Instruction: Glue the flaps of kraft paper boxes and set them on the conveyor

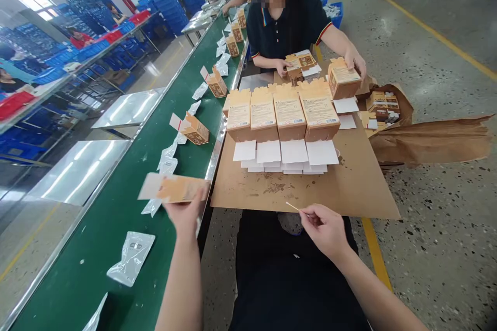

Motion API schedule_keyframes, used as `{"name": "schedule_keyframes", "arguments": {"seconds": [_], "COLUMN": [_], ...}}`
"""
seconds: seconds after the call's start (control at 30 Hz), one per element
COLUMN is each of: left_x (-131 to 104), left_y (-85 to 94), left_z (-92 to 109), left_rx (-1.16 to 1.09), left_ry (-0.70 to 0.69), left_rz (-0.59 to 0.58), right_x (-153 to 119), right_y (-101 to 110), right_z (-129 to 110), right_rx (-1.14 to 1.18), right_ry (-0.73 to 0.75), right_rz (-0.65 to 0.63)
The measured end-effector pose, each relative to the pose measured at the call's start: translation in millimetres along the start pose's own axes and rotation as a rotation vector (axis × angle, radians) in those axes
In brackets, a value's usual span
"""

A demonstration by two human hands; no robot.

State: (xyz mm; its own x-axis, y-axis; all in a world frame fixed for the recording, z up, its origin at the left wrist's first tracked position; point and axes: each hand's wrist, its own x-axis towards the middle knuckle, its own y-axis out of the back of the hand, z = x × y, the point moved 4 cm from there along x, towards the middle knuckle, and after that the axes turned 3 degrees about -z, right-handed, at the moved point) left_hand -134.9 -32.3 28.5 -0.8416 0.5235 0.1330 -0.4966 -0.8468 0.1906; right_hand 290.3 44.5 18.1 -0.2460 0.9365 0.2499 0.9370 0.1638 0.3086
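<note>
My left hand point(185, 212) is closed around a small orange-brown carton point(180, 189), held over the green conveyor belt, its white flap pointing left. The carton is a little blurred. Between the thumb and fingers of my right hand point(322, 227) is a thin cotton swab point(292, 206), its white tip pointing left above the near edge of the cardboard sheet point(252, 194). Ahead of both hands, a block of orange-brown cartons point(289, 114) lies on the cardboard, with white flaps toward me.
Silver foil pouches point(134, 256) and open cartons point(196, 129) line the green conveyor belt point(97, 248) on my left. Across the cardboard, a co-worker point(285, 31) holds cartons in both hands. A brown paper sack point(427, 142) with cartons lies at the right.
</note>
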Motion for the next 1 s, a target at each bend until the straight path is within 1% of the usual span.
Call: {"name": "schedule_keyframes", "arguments": {"seconds": [0.07, 0.1, 0.13, 0.17, 0.23, 0.27, 0.3, 0.37, 0.43, 0.47, 0.5, 0.53, 0.57, 0.6, 0.63, 0.67, 0.73, 0.8, 0.83, 0.87, 0.9, 0.93, 0.97, 1.0], "left_x": [15.0, 20.5, 24.5, 26.8, 25.5, 21.9, 16.2, -2.0, -25.5, -36.1, -43.8, -47.2, -45.4, -38.4, -26.5, -10.7, 27.1, 62.5, 75.4, 84.3, 89.4, 91.7, 92.0, 91.2], "left_y": [35.2, 48.1, 56.3, 60.6, 60.6, 59.0, 58.1, 61.8, 70.5, 73.2, 72.8, 67.6, 56.5, 39.3, 16.4, -12.2, -73.5, -130.9, -155.6, -176.2, -192.1, -203.1, -209.4, -211.6], "left_z": [1.5, 0.4, -2.0, -5.5, -12.3, -14.5, -15.5, -14.8, -10.1, -5.7, 0.5, 8.9, 19.2, 31.4, 45.1, 59.4, 88.7, 108.9, 114.9, 118.5, 120.1, 120.1, 119.0, 117.3], "left_rx": [0.035, 0.066, 0.099, 0.126, 0.148, 0.151, 0.159, 0.197, 0.238, 0.244, 0.232, 0.2, 0.145, 0.073, -0.018, -0.121, -0.257, -0.257, -0.227, -0.188, -0.149, -0.114, -0.086, -0.068], "left_ry": [-0.061, -0.057, -0.021, 0.036, 0.139, 0.153, 0.138, 0.049, -0.073, -0.13, -0.176, -0.203, -0.202, -0.176, -0.127, -0.057, 0.04, 0.158, 0.207, 0.243, 0.265, 0.275, 0.281, 0.286], "left_rz": [0.166, 0.232, 0.269, 0.285, 0.281, 0.271, 0.271, 0.318, 0.393, 0.408, 0.394, 0.348, 0.271, 0.174, 0.069, -0.064, -0.241, -0.357, -0.419, -0.48, -0.536, -0.576, -0.597, -0.599], "right_x": [-0.9, -0.2, 1.4, 3.7, 8.8, 10.8, 12.0, 10.9, 5.5, 1.9, -1.6, -4.4, -5.9, -5.6, -3.3, 0.6, 11.3, 21.6, 25.6, 28.7, 31.0, 32.8, 34.5, 36.6], "right_y": [16.7, 22.4, 26.2, 28.3, 30.0, 31.3, 33.8, 44.1, 62.2, 73.5, 85.6, 97.8, 109.3, 119.4, 127.5, 133.5, 139.4, 139.4, 138.3, 136.8, 135.4, 134.3, 133.5, 133.0], "right_z": [4.2, 5.7, 6.7, 7.3, 8.3, 9.3, 10.7, 15.6, 23.6, 28.4, 33.3, 37.9, 41.9, 44.7, 46.4, 46.7, 43.5, 37.2, 33.9, 31.0, 28.5, 26.6, 25.1, 24.2], "right_rx": [-0.003, -0.004, -0.006, -0.008, -0.014, -0.021, -0.032, -0.063, -0.105, -0.13, -0.157, -0.185, -0.211, -0.23, -0.239, -0.238, -0.218, -0.202, -0.203, -0.206, -0.21, -0.214, -0.218, -0.22], "right_ry": [-0.051, -0.067, -0.076, -0.079, -0.076, -0.077, -0.079, -0.095, -0.131, -0.159, -0.193, -0.23, -0.263, -0.288, -0.303, -0.306, -0.282, -0.249, -0.237, -0.229, -0.223, -0.217, -0.209, -0.199], "right_rz": [0.048, 0.065, 0.077, 0.082, 0.085, 0.089, 0.094, 0.105, 0.137, 0.161, 0.197, 0.241, 0.287, 0.333, 0.372, 0.407, 0.457, 0.489, 0.499, 0.505, 0.508, 0.512, 0.515, 0.515]}}
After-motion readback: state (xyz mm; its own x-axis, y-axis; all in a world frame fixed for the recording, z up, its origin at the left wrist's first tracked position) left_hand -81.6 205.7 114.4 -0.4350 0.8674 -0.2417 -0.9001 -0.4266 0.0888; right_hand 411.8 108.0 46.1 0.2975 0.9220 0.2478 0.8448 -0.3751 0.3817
